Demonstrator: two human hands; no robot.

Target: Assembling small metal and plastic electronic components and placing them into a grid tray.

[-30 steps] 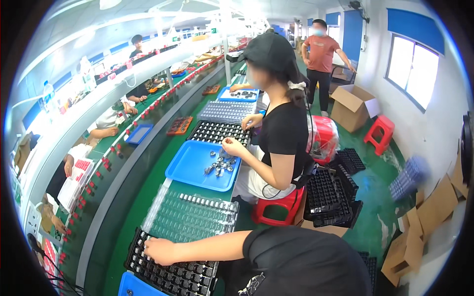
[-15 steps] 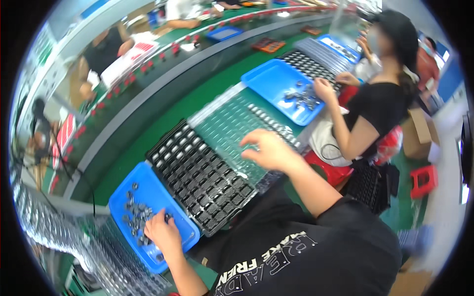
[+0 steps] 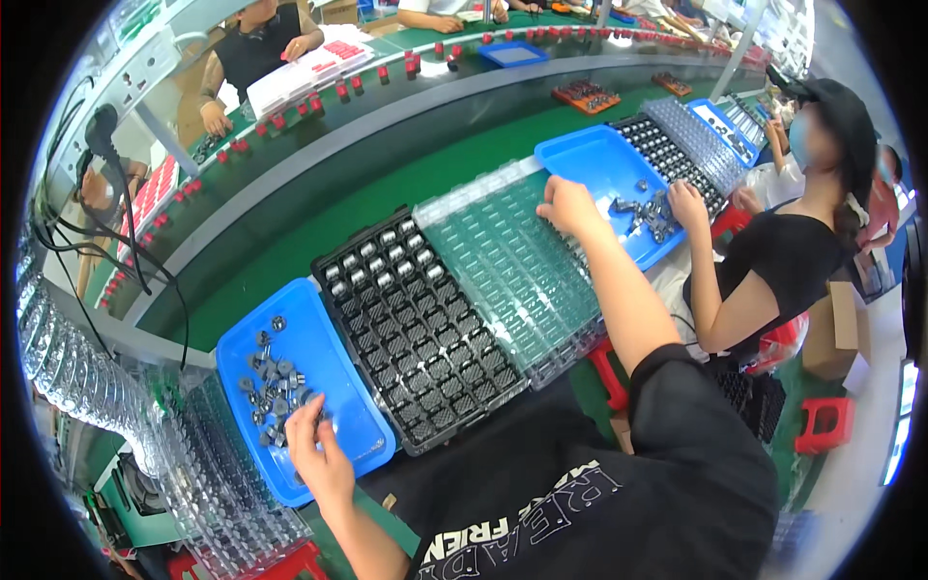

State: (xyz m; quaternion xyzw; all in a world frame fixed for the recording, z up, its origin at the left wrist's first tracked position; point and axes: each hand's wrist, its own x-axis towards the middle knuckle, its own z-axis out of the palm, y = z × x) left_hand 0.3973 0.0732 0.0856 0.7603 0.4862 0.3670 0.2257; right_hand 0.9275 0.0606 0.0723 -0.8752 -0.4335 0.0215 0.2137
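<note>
My left hand (image 3: 322, 452) reaches into the blue bin (image 3: 350, 411) at the left. Its fingers are bent, with thumb and forefinger apart beside the small dark metal parts (image 3: 275, 387) heaped there. My right hand (image 3: 572, 206) is raised over the far right end of a clear plastic tray (image 3: 503, 275), its fingers curled together. What they hold, if anything, is hidden. Between bin and clear tray lies a black compartment tray (image 3: 425, 338). Silvery cylindrical parts (image 3: 367, 261) sit in its far-left pockets; the nearer pockets hold none.
A second blue bin (image 3: 580, 155) with similar parts stands at the right, where a co-worker (image 3: 773, 261) has a hand. Beyond runs a curved grey rail (image 3: 319, 145) with red pieces. A silver flexible duct (image 3: 77, 372) and hanging cables (image 3: 126, 222) are at the left.
My right hand has moved away and rightward over the clear tray, its fingers now curled rather than stretched. My left hand stays at the left bin. The whole view has shifted slightly.
</note>
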